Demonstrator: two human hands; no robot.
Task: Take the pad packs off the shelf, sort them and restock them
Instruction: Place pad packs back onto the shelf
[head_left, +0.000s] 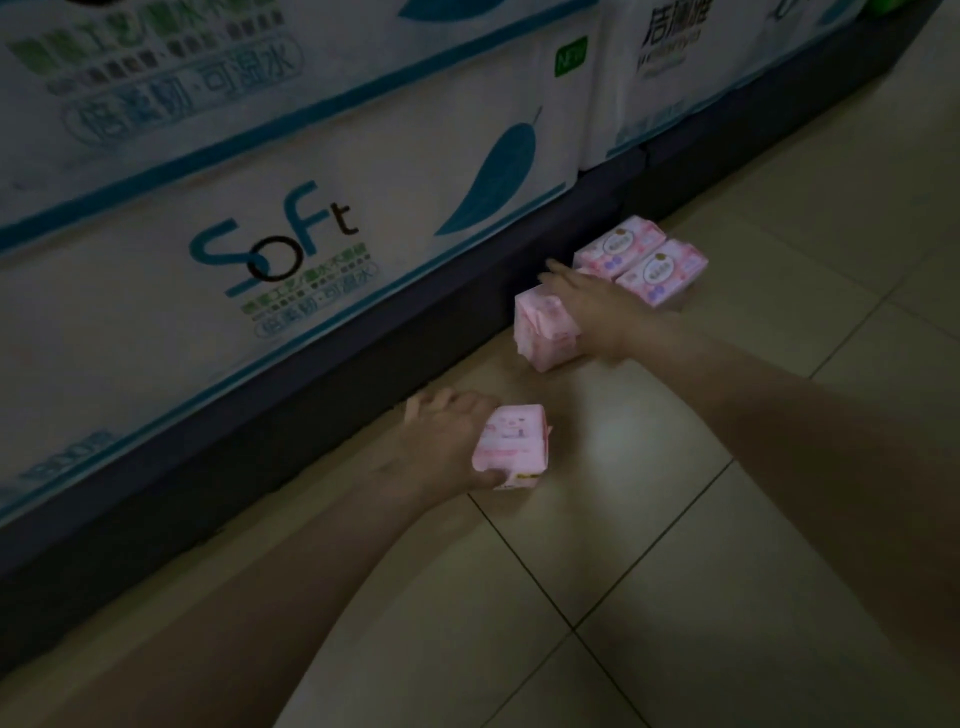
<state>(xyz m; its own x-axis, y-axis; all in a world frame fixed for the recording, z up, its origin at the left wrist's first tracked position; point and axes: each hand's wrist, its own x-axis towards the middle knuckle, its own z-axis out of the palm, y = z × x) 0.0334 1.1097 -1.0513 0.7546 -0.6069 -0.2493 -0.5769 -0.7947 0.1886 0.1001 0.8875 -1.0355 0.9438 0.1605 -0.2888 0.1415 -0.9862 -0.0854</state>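
Pink pad pack (511, 447) is sitting clamped in left hand (447, 441)'s grip on the floor (675, 519), while right hand (597, 306), nearer the paired packs (641, 262) by the shelf base (363, 374), is clasping another pack (543, 327).

"soft" on white tissue pack (291, 249)
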